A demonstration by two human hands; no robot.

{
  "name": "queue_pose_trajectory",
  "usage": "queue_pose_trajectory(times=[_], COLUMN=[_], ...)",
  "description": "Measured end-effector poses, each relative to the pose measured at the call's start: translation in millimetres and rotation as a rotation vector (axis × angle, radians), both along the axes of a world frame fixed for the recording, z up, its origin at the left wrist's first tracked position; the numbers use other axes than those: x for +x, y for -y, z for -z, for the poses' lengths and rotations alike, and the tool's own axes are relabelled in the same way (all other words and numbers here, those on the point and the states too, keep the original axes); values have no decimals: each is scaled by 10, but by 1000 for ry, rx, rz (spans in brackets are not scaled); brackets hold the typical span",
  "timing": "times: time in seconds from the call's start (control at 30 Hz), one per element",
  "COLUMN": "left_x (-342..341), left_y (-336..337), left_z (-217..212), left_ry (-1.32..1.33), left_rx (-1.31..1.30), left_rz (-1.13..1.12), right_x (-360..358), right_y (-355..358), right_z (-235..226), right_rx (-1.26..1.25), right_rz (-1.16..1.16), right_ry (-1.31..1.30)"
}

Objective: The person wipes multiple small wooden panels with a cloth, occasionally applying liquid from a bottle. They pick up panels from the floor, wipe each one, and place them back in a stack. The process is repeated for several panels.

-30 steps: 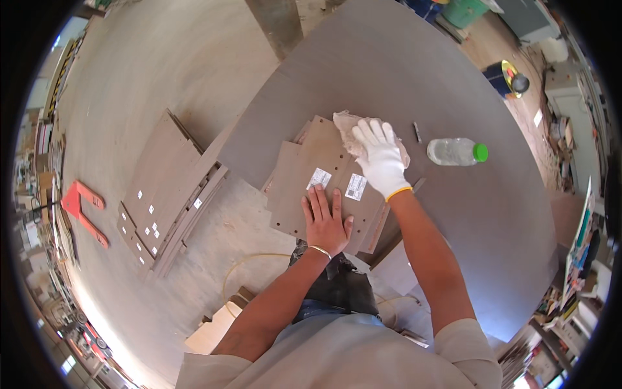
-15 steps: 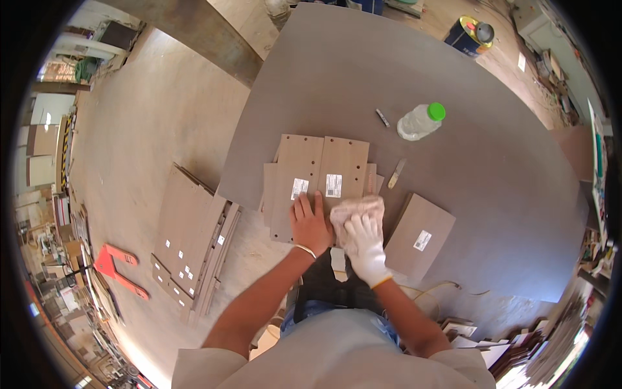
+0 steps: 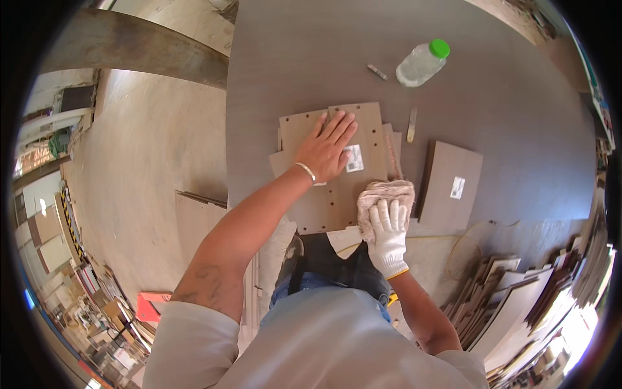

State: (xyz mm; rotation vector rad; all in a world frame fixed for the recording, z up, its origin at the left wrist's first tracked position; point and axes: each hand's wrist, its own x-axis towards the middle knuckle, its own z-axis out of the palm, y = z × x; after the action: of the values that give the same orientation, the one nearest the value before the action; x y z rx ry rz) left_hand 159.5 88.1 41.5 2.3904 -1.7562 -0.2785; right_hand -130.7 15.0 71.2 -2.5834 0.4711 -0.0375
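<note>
Along the tabletop's (image 3: 512, 123) near edge, stacked panels (image 3: 346, 202) lie under my open, flat left hand (image 3: 325, 150); my gloved right hand (image 3: 389, 235) lays extended fingers over a cloth (image 3: 383, 190) at their right side, grip unclear. Wiping looks unfinished: the lower ones probably remain; whether the separate panel (image 3: 450, 167), further right, is done, I cannot tell.

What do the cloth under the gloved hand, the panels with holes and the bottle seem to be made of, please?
Cloth: soft, matt fabric, perhaps cotton, judging by its rumpled folds. Panels: probably laminated wood board, smooth and brown with straight-cut edges. Bottle: most likely clear, glossy plastic, as it looks see-through, though glass is possible.
</note>
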Motion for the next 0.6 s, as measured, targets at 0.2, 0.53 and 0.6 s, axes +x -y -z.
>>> queue_pose_trajectory(times=[0.2, 0.53, 0.6], left_x=[29, 437, 398], left_y=[49, 47, 72], left_z=[22, 153, 146], left_ry=[18, 93, 94], left_rx=[-72, -50, -34], left_rz=[58, 353, 329], right_x=[706, 809, 779], right_y=[-854, -973, -631], right_z=[-35, -116, -130], right_rx=[98, 22, -176], right_rz=[-43, 317, 527], right_ry=[150, 69, 93])
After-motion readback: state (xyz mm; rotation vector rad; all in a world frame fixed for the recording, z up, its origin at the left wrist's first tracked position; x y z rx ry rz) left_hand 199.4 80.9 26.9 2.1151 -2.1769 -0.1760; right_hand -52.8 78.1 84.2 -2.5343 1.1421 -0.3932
